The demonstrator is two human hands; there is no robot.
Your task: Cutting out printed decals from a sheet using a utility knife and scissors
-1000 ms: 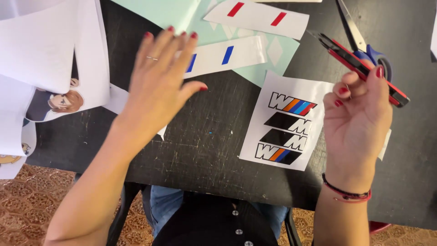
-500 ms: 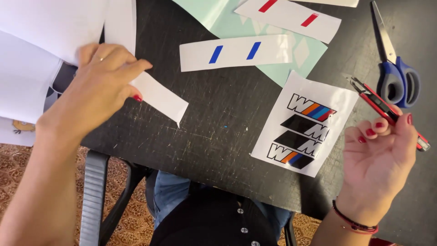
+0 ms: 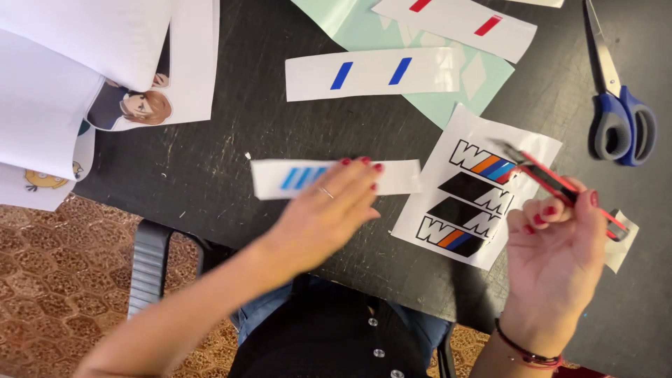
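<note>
Head view, looking down on a black table (image 3: 210, 154). Left hand (image 3: 329, 210) flat and spread, fingertips pressing a white paper strip with light blue stripes (image 3: 294, 178) onto the table near its front edge; blurred, so exact contact unclear. Right hand (image 3: 560, 245) closed around a red and black utility knife (image 3: 553, 183), blade end pointing up-left over a white sticker sheet with four striped logo stickers (image 3: 476, 189), which lies at the front edge just beside the strip. Thin red bracelet (image 3: 525, 350) on the right wrist. Toward the far edge: a white strip with two dark blue marks (image 3: 371, 73) on a pale green sheet (image 3: 448, 91), another strip with red marks (image 3: 455, 21). Blue-handled scissors (image 3: 619, 119) near the right edge. White sheets with cartoon figures (image 3: 140, 105) at the far left corner.
</note>
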